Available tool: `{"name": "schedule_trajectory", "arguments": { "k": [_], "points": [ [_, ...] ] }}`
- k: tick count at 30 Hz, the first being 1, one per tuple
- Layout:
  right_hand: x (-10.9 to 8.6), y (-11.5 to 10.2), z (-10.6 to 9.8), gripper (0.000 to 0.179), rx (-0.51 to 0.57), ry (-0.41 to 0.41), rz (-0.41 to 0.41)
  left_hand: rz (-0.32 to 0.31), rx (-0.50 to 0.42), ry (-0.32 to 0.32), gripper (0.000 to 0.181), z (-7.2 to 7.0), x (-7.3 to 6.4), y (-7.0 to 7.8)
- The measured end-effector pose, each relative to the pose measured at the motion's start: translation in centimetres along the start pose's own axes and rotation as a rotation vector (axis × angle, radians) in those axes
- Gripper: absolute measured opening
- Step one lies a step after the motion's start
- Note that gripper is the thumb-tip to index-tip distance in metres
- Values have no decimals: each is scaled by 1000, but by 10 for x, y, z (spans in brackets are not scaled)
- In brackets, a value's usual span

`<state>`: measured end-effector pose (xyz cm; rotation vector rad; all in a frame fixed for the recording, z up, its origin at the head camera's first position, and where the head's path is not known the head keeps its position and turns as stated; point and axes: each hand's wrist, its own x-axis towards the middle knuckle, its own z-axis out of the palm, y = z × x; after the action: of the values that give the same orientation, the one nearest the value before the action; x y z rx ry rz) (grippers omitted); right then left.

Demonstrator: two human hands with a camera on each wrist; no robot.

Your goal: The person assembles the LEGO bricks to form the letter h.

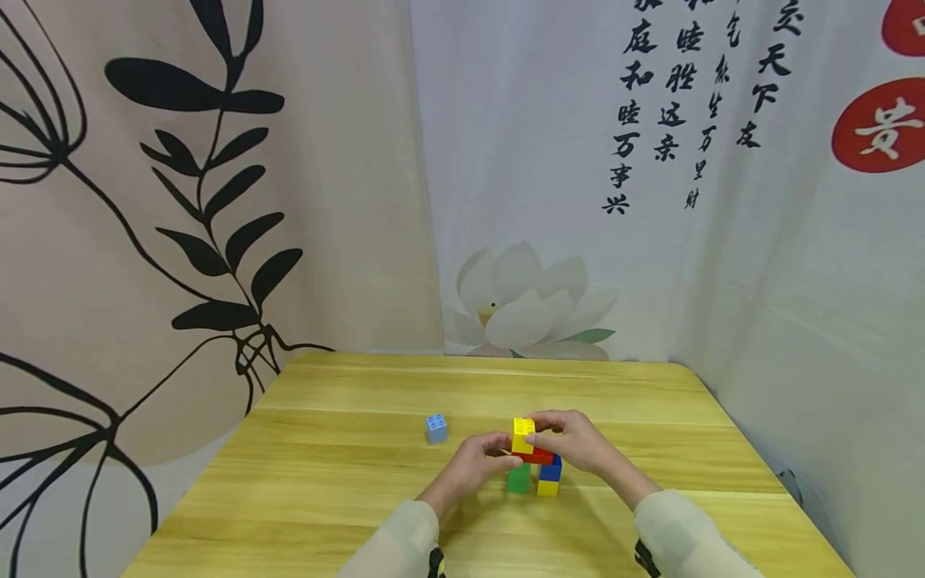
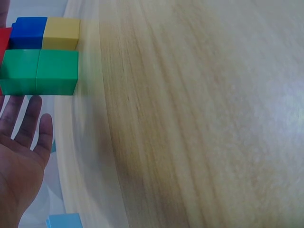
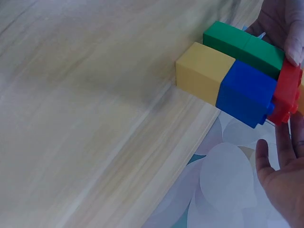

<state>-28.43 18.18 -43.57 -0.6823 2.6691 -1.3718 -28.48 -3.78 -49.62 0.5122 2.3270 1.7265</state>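
Note:
A small toy block structure stands on the wooden table. One leg is two green blocks (image 2: 39, 72); the other is a yellow block (image 3: 204, 71) below a blue block (image 3: 248, 92). A red block (image 3: 286, 90) bridges both legs. On top sits another yellow block (image 1: 523, 435), pinched between the thumb and fingers of my right hand (image 1: 574, 440). My left hand (image 1: 473, 464) grips the red block's left end, its thumb on the near side. In the left wrist view, the left hand's other fingers extend loosely beside the green blocks.
A light blue block (image 1: 437, 429) stands apart on the wooden table (image 1: 347, 466), left of the structure. Behind the table's far edge hangs a printed curtain (image 1: 347, 201); another pale curtain (image 1: 809, 321) borders the right side.

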Motion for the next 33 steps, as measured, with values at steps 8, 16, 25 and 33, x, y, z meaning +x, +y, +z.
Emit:
{"name": "schedule_trajectory", "arguments": {
  "k": [8, 16, 25, 33],
  "points": [
    [0, -4, -3, 39, -28, 7, -8, -9, -5, -7, 28, 0, 0, 3],
    [-3, -1, -1, 41, 6, 14, 5, 22, 5, -15, 27, -1, 0, 5],
    [-3, 0, -1, 42, -2, 4, 35, 22, -5, -14, 31, 0, 0, 1],
    [-4, -2, 1, 40, 24, 4, 49, 24, -15, -16, 32, 0, -1, 0]
  ]
}}
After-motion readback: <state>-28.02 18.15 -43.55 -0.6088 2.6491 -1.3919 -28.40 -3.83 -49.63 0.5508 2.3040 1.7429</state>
